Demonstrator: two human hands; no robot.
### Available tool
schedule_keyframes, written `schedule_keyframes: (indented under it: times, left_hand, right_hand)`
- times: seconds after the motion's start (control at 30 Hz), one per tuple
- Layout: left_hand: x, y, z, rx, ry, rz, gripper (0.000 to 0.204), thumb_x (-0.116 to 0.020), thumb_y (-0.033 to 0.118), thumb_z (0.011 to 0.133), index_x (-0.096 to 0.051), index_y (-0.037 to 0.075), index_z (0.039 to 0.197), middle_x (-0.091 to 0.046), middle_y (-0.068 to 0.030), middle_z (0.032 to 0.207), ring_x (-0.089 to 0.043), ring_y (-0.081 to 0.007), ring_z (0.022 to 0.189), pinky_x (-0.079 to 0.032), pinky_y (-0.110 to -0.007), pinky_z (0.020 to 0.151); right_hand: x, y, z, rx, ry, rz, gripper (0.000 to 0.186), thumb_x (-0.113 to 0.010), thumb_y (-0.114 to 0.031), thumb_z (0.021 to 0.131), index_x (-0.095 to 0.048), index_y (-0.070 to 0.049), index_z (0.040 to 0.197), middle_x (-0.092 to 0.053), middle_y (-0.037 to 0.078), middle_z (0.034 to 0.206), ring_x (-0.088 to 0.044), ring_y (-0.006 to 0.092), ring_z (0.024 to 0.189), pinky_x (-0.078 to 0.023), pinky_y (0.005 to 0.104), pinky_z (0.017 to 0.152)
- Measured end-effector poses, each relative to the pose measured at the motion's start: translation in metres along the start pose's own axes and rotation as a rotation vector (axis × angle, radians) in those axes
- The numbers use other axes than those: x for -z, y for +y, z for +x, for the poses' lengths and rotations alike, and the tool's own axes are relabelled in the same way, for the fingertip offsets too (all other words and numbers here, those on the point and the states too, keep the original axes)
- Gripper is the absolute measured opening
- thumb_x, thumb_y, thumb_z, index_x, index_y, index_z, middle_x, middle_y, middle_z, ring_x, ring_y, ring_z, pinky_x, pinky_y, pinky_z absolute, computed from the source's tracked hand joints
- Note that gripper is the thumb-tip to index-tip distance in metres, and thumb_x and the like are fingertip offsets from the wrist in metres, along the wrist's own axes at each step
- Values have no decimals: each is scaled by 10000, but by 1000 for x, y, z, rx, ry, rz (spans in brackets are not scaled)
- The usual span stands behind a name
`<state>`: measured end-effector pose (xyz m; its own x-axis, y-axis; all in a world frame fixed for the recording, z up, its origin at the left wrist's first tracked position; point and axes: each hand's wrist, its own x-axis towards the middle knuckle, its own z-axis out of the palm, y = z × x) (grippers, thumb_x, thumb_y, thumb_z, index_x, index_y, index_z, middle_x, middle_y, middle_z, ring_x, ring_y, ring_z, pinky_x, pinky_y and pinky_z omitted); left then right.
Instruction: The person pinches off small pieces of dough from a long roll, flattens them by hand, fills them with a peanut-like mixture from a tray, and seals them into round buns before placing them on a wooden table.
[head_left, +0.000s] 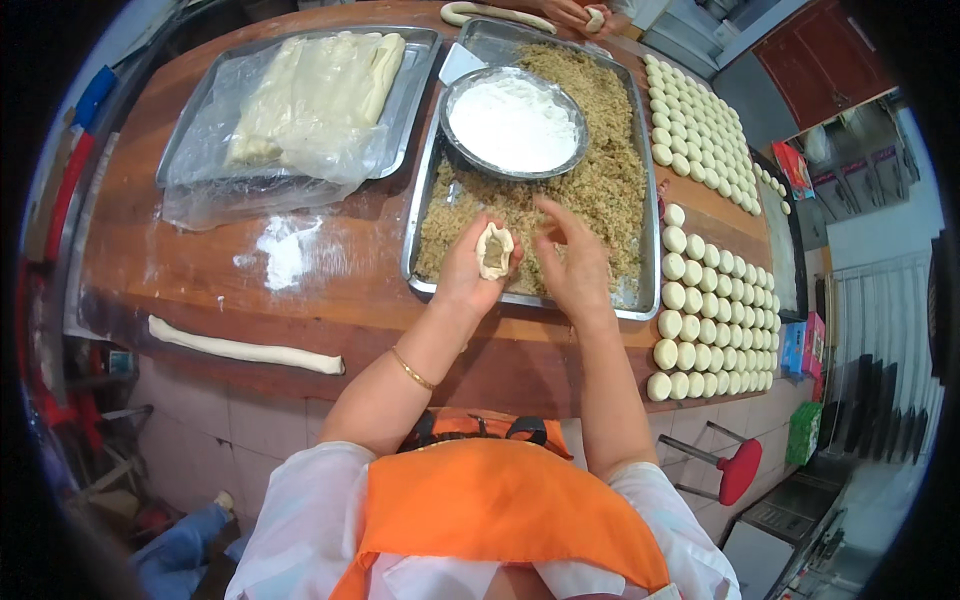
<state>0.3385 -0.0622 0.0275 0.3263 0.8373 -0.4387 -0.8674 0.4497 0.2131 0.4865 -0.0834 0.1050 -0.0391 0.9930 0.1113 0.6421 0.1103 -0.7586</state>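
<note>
Held in my left hand [474, 262] is a small piece of dough [484, 246] shaped like a cup, its hollow facing up; whether filling lies inside I cannot tell for sure. Just to the right, my right hand [578, 262] hovers over the near part of the metal tray [651, 250], its fingers apart and curved, with nothing seen in them. Crumbly brown filling [608, 180] covers much of that tray. A round metal bowl of white flour [515, 122] sits in it, beyond my hands.
At left, a metal tray [425, 70] carries dough slabs [320, 95] under plastic. A dough rope [245, 350] lies near the table's front edge. Rows of round dough pieces [705, 320] stand at right, with more [700, 130] farther back. Another person's hands [580, 15] work at the far edge.
</note>
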Motion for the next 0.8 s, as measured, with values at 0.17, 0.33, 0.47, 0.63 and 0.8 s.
schedule_keyframes:
  times: [0.17,0.33,0.47,0.63,0.8]
  left_hand:
    - [-16,-15,-6,-63,5,-18,295,-528,341,1036,-610,69,958,-635,-69,883,-630,-191,812,-560,-359,758]
    - [-26,0,-33,-131,-126,194,281,-473,287,1054,-607,50,981,-621,-61,952,-627,-173,881,-549,-341,786]
    - [-31,17,-57,-176,-219,327,226,-487,234,1042,-612,58,974,-632,-31,923,-606,-103,745,-509,-257,605]
    - [-3,15,-48,-193,-166,354,242,-540,299,1023,-617,77,966,-617,8,815,-537,-51,574,-373,-183,413]
    - [-25,30,-75,-96,-253,269,285,-542,366,1024,-585,95,1099,-613,23,922,-585,-43,677,-422,-186,441]
  right_hand:
    - [-43,0,-13,129,14,276,459,-563,-22,904,-493,-50,1357,-625,174,1214,-617,312,1128,-478,375,961]
    - [-47,-6,-13,18,6,435,417,-536,-41,916,-503,-44,1332,-611,161,1240,-602,286,1140,-472,372,978]
    - [-37,-25,-10,-226,-247,931,441,-513,-56,924,-493,-50,1364,-579,128,1270,-606,157,989,-517,272,802]
    - [-56,-39,-21,-158,-267,716,465,-513,-45,897,-515,-81,1361,-611,42,1119,-572,75,812,-468,205,654]
    - [-46,-45,-14,-206,-315,1003,485,-500,-46,834,-544,-48,1316,-573,74,1250,-596,119,920,-493,245,737]
